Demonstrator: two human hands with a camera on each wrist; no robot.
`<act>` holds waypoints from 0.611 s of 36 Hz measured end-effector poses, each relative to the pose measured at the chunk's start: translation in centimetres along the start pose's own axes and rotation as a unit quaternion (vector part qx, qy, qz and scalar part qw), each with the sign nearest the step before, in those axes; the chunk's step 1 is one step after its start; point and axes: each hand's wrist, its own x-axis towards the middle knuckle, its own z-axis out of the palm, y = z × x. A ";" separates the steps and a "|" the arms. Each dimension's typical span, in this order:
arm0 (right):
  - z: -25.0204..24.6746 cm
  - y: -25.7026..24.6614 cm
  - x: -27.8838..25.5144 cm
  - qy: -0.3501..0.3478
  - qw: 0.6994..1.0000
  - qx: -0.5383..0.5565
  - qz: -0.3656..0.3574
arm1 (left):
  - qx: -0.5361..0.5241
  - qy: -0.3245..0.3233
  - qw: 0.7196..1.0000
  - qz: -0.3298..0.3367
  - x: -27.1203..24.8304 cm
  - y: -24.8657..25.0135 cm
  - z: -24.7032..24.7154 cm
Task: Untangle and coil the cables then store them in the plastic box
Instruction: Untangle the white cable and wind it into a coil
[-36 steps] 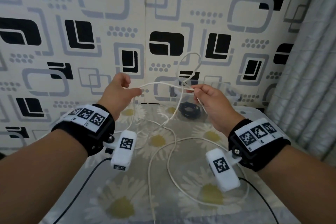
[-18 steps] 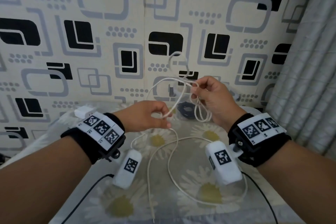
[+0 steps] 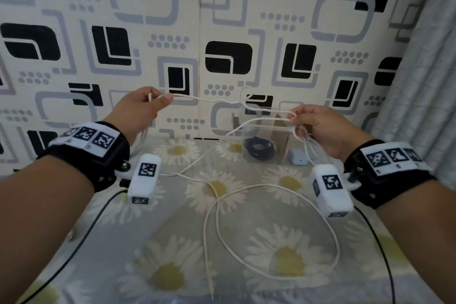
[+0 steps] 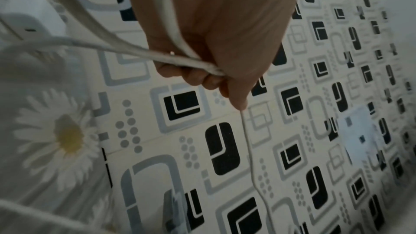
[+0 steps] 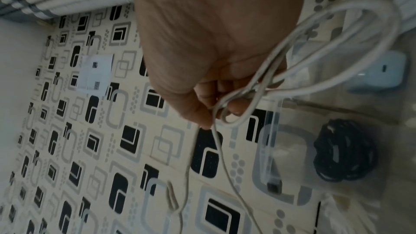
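A long white cable (image 3: 271,185) stretches in the air between both hands and trails in loops over the daisy-print table. My left hand (image 3: 145,106) pinches one strand of it, raised at the left; the left wrist view shows the white cable (image 4: 171,58) gripped in its curled fingers (image 4: 198,76). My right hand (image 3: 318,126) holds several gathered loops at the right, seen as white loops (image 5: 326,45) in the right wrist view. A clear plastic box (image 3: 283,131) stands behind, with a coiled black cable (image 3: 259,149) inside.
A small white charger block (image 3: 298,158) sits beside the box on the right. The cable's free plug end (image 3: 212,294) lies near the table's front edge. A patterned wall is close behind; a grey curtain (image 3: 424,81) hangs on the right. Black sensor leads trail from both wrists.
My left hand has risen from low near the table and moved left, pulling a strand taut. My right hand has shifted right and a little lower with its loops.
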 end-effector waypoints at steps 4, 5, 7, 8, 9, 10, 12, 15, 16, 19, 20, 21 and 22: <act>-0.9 -0.5 0.0 0.033 0.997 0.065 -0.010 | 0.028 0.031 0.999 -0.006 0.4 -0.8 -0.3; -1.1 -0.7 0.0 0.046 0.996 0.080 -0.012 | 0.036 0.042 0.998 -0.006 0.4 -0.9 -0.2; -1.6 -1.1 0.1 0.091 0.988 0.126 -0.019 | 0.048 0.073 0.996 -0.014 0.3 -1.0 -0.1; -1.7 -1.3 0.2 0.123 0.979 0.160 -0.020 | 0.048 0.088 0.995 -0.020 0.3 -1.1 0.0; -1.8 -1.6 0.2 0.157 0.968 0.195 -0.021 | 0.048 0.102 0.993 -0.027 0.3 -1.1 0.2; -1.8 -1.8 0.3 0.191 0.956 0.224 -0.020 | 0.049 0.112 0.992 -0.031 0.3 -1.1 0.4; -1.5 -2.3 0.5 0.241 0.933 0.266 -0.021 | 0.054 0.127 0.990 -0.032 0.5 -1.0 0.9; -0.9 -2.5 0.5 0.236 0.931 0.279 -0.009 | 0.068 0.120 0.990 -0.027 0.8 -0.8 1.6; -0.8 -2.4 0.5 0.215 0.937 0.274 0.000 | 0.073 0.107 0.991 -0.029 0.9 -0.9 1.6; -1.0 -2.0 0.2 0.157 0.954 0.253 0.006 | 0.078 0.051 0.995 -0.043 0.9 -1.8 1.1; -1.1 -1.8 0.2 0.144 0.958 0.247 0.005 | 0.084 0.041 0.994 -0.050 0.9 -2.3 0.9; -1.2 -1.6 0.1 0.131 0.961 0.243 0.005 | 0.094 0.039 0.993 -0.058 0.8 -2.6 0.7; -1.1 -1.4 0.1 0.116 0.963 0.241 0.008 | 0.107 0.043 0.991 -0.064 0.8 -2.9 0.7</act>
